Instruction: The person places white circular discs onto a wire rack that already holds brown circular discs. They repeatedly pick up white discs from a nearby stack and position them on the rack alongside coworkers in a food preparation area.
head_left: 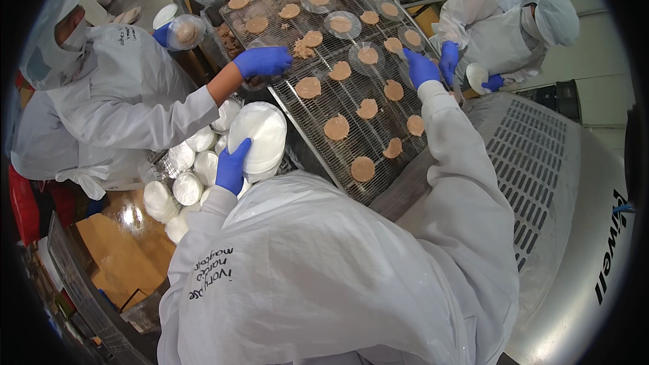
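Observation:
My left hand (pixel 232 167) is closed around the edge of a thick stack of white round sheets (pixel 258 132), held beside the conveyor. My right hand (pixel 420 69), arm stretched far forward, is at the belt's right side with its fingers together. Its fingertips are by a thin pinkish-brown patty (pixel 393 45) and a clear round sheet (pixel 410 38); what they grip, if anything, is hidden. Several more patties (pixel 336 128) lie on the wire-mesh conveyor belt (pixel 312 111). Some at the far part rest on clear round sheets (pixel 343 25).
White round stacks (pixel 187 188) are piled left of the belt. A co-worker's gloved hand (pixel 263 62) touches crumbled meat (pixel 302 49) there. Another co-worker (pixel 493 34) stands at the right, holding a white round stack (pixel 477 77); a third works at the far end. A slotted metal machine cover (pixel 534 176) flanks my right.

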A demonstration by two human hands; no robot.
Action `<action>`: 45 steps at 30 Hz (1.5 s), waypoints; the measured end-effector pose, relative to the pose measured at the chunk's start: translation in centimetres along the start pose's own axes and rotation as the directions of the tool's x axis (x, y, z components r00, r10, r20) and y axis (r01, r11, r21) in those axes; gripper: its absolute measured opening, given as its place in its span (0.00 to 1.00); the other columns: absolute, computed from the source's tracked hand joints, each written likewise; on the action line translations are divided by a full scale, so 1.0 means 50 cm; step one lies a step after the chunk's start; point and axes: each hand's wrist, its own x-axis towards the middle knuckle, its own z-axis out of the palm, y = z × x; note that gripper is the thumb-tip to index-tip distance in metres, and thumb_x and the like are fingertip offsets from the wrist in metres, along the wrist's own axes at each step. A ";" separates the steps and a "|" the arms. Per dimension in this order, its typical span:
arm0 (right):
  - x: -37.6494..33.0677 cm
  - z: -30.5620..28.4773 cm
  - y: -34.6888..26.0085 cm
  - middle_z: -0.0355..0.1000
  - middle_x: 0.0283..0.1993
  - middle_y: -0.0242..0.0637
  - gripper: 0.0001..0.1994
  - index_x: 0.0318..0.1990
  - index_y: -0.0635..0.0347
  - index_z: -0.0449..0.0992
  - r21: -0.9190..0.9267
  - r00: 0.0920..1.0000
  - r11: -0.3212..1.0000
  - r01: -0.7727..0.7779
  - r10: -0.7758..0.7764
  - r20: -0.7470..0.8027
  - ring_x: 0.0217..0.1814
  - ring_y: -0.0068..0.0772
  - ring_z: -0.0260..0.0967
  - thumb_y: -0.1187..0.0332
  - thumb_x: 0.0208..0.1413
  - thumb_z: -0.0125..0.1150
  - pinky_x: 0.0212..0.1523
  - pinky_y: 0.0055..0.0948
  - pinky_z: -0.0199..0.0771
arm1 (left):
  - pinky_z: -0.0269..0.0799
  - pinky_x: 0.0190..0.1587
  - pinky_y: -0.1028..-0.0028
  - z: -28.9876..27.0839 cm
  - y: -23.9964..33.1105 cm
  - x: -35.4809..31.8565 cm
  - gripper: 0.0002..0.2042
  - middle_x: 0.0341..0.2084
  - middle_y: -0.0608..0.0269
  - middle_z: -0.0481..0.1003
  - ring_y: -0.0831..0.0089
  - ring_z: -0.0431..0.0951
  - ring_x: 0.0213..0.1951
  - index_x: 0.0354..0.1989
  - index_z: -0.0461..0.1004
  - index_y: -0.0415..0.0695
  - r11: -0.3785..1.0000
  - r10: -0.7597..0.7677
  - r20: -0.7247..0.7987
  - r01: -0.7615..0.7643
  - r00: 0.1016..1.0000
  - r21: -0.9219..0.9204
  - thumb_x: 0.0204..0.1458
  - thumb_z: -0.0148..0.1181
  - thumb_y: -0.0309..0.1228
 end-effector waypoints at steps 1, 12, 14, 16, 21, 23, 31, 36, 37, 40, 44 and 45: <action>-0.009 0.020 0.008 0.69 0.51 0.44 0.18 0.55 0.49 0.67 -0.002 0.998 0.999 0.046 -0.046 -0.047 0.49 0.46 0.69 0.67 0.57 0.44 0.49 0.40 0.69 | 0.71 0.45 0.74 0.000 -0.005 -0.004 0.24 0.44 0.53 0.73 0.68 0.75 0.43 0.50 0.67 0.32 1.000 -0.004 -0.002 0.004 1.000 0.016 0.46 0.63 0.32; -0.113 -0.059 -0.011 0.72 0.48 0.44 0.25 0.47 0.55 0.74 -0.153 0.603 0.977 0.147 0.034 0.797 0.51 0.47 0.68 0.46 0.51 0.47 0.50 0.38 0.66 | 0.71 0.45 0.73 0.019 -0.088 -0.058 0.24 0.43 0.53 0.73 0.68 0.75 0.43 0.50 0.67 0.32 0.987 0.067 0.007 -0.068 0.998 0.146 0.46 0.63 0.32; -0.161 0.022 0.068 0.74 0.40 0.42 0.21 0.41 0.55 0.77 -0.226 0.653 0.962 0.152 0.074 0.754 0.43 0.40 0.70 0.48 0.50 0.51 0.46 0.37 0.66 | 0.71 0.45 0.73 0.048 -0.082 -0.064 0.24 0.43 0.53 0.73 0.68 0.75 0.43 0.50 0.67 0.32 0.995 0.011 0.020 -0.013 1.000 0.102 0.46 0.63 0.33; -0.158 -0.034 -0.025 0.75 0.42 0.40 0.23 0.43 0.54 0.77 -0.122 0.453 0.925 0.359 -0.059 0.890 0.44 0.39 0.71 0.46 0.49 0.52 0.47 0.38 0.65 | 0.70 0.45 0.73 0.043 -0.088 -0.076 0.24 0.43 0.53 0.73 0.68 0.74 0.43 0.50 0.67 0.32 0.996 0.004 -0.025 -0.002 1.000 0.084 0.47 0.63 0.33; -0.099 0.007 -0.001 0.71 0.50 0.40 0.20 0.51 0.51 0.73 0.208 0.743 0.972 0.108 -0.218 0.632 0.51 0.41 0.68 0.53 0.54 0.49 0.53 0.34 0.64 | 0.69 0.46 0.74 0.079 -0.080 -0.063 0.23 0.43 0.56 0.74 0.70 0.74 0.43 0.50 0.68 0.34 0.984 0.011 0.067 -0.023 0.998 0.178 0.48 0.62 0.34; -0.069 0.011 -0.060 0.70 0.52 0.40 0.19 0.52 0.50 0.72 0.397 0.801 0.910 0.116 -0.322 0.504 0.52 0.40 0.68 0.56 0.55 0.50 0.54 0.33 0.64 | 0.69 0.46 0.75 0.103 -0.059 -0.057 0.23 0.42 0.56 0.74 0.71 0.74 0.42 0.50 0.69 0.34 0.962 -0.003 0.087 -0.021 0.996 0.272 0.48 0.61 0.35; -0.069 -0.070 -0.292 0.72 0.48 0.40 0.18 0.48 0.56 0.73 0.688 0.631 0.717 0.113 -0.586 0.508 0.49 0.37 0.70 0.56 0.54 0.54 0.52 0.34 0.66 | 0.71 0.42 0.74 0.237 -0.042 0.027 0.22 0.39 0.55 0.75 0.72 0.75 0.39 0.48 0.69 0.33 0.953 0.001 0.215 -0.066 0.977 0.295 0.47 0.64 0.33; -0.044 -0.009 -0.208 0.73 0.42 0.42 0.17 0.47 0.58 0.73 0.698 0.769 0.682 0.219 -0.561 0.307 0.43 0.36 0.71 0.59 0.53 0.55 0.47 0.32 0.68 | 0.72 0.42 0.74 0.339 -0.054 0.050 0.22 0.40 0.55 0.75 0.72 0.75 0.38 0.48 0.69 0.33 0.939 -0.016 0.191 -0.051 0.981 0.339 0.47 0.64 0.33; -0.035 0.008 -0.176 0.73 0.42 0.42 0.17 0.47 0.58 0.73 0.706 0.792 0.648 0.287 -0.575 0.205 0.41 0.36 0.71 0.59 0.52 0.55 0.46 0.32 0.69 | 0.71 0.43 0.74 0.350 -0.066 0.060 0.22 0.40 0.55 0.75 0.71 0.75 0.39 0.48 0.69 0.33 0.941 -0.017 0.182 -0.046 0.983 0.335 0.47 0.63 0.33; -0.009 -0.074 -0.110 0.74 0.38 0.41 0.13 0.42 0.60 0.76 0.728 0.836 0.684 0.044 -0.424 0.347 0.39 0.33 0.71 0.64 0.52 0.55 0.44 0.30 0.70 | 0.71 0.43 0.74 0.366 -0.107 0.090 0.22 0.40 0.55 0.74 0.71 0.75 0.39 0.48 0.69 0.33 0.954 -0.006 0.163 -0.043 0.987 0.297 0.47 0.63 0.33; 0.073 -0.064 0.043 0.75 0.32 0.36 0.11 0.39 0.59 0.79 0.697 0.908 0.711 0.096 -0.349 0.230 0.34 0.28 0.71 0.66 0.52 0.56 0.40 0.28 0.71 | 0.70 0.44 0.74 0.386 -0.158 0.129 0.23 0.41 0.55 0.74 0.71 0.75 0.40 0.49 0.69 0.33 0.949 0.009 0.153 -0.056 0.988 0.309 0.47 0.63 0.34; 0.102 -0.030 0.109 0.75 0.29 0.36 0.10 0.39 0.58 0.79 0.694 0.917 0.679 0.238 -0.393 0.071 0.31 0.27 0.71 0.65 0.53 0.55 0.39 0.28 0.70 | 0.70 0.45 0.74 0.400 -0.163 0.137 0.23 0.41 0.54 0.74 0.71 0.74 0.40 0.49 0.68 0.33 0.943 -0.007 0.157 -0.045 0.988 0.330 0.47 0.63 0.34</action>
